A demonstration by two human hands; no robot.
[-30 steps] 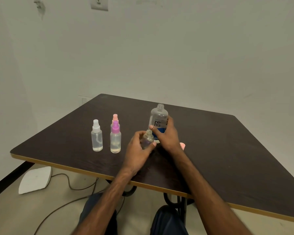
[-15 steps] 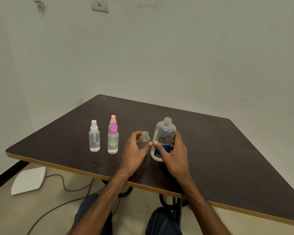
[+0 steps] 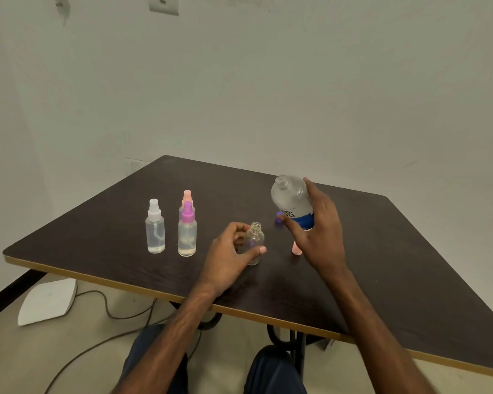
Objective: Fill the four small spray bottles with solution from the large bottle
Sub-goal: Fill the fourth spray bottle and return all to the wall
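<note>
Pink cap (image 3: 296,249) beside right hand (image 3: 319,237) gripping large bottle (image 3: 292,197); left hand (image 3: 225,257) holds uncapped small bottle (image 3: 255,237).

We find wide bare room on the right half of the table (image 3: 396,265) and along its far edge. At left, the white-topped bottle (image 3: 155,231), purple-topped bottle (image 3: 187,234) and peach-topped bottle (image 3: 187,196) stand close together and block a low sweep. A bare strip runs between them and our left hand (image 3: 225,260). Between our hands it is crowded: the small open bottle (image 3: 255,241), a pink cap (image 3: 296,249) just beside our right hand (image 3: 319,234), the large bottle (image 3: 292,200) tilted above.
</note>
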